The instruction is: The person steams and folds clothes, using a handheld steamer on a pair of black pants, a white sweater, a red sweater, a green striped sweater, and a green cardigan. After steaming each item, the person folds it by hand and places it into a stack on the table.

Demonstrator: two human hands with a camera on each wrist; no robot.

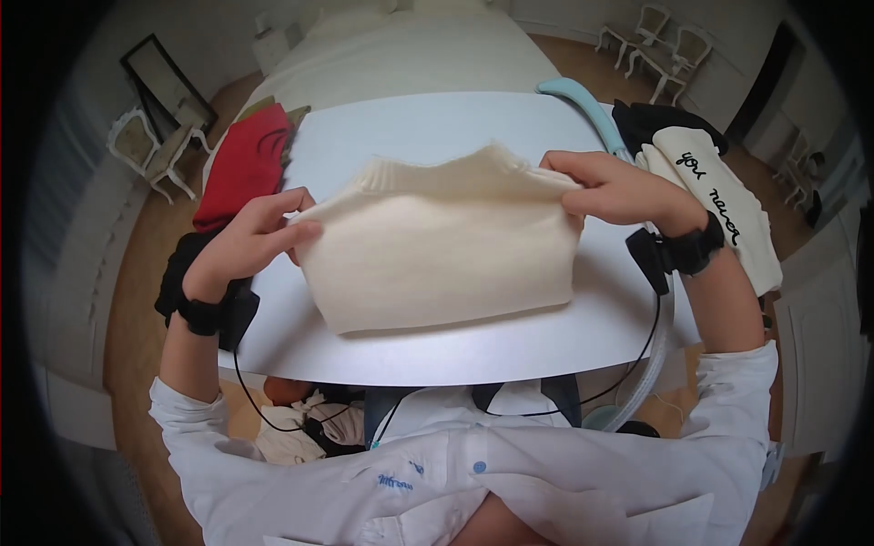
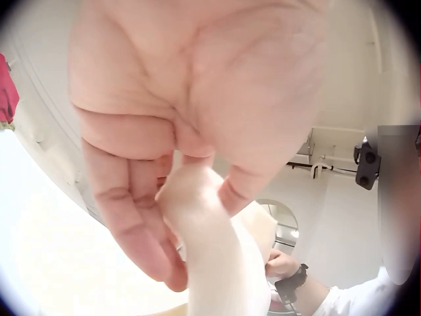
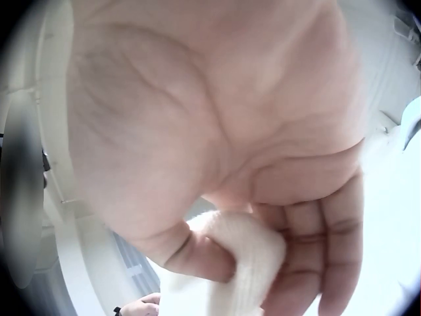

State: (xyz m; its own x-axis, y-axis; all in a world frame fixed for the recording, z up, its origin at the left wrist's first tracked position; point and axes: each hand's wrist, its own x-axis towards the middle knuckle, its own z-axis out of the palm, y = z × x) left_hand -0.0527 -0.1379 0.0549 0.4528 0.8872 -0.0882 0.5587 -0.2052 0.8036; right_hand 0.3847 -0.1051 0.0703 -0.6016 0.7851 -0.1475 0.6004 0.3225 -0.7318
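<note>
Two sides of cream knit garment [image 1: 442, 259] pinched: left hand [image 1: 257, 235] at one, right hand [image 1: 624, 188] at other, probably to spread cloth taut. Garment over white table [image 1: 401, 118]; red folded clothing [image 1: 241, 168] by left edge, perhaps leaving middle for work.

Before you, the garment [image 1: 446, 250] spans from your left grip [image 1: 250, 235] to your right grip [image 1: 624, 191] over the worktop [image 1: 428, 118], with a left clothes pile [image 1: 241, 168] and a right clothes pile [image 1: 719, 187] along its sides and the bed [image 1: 428, 55] beyond its far edge.
</note>
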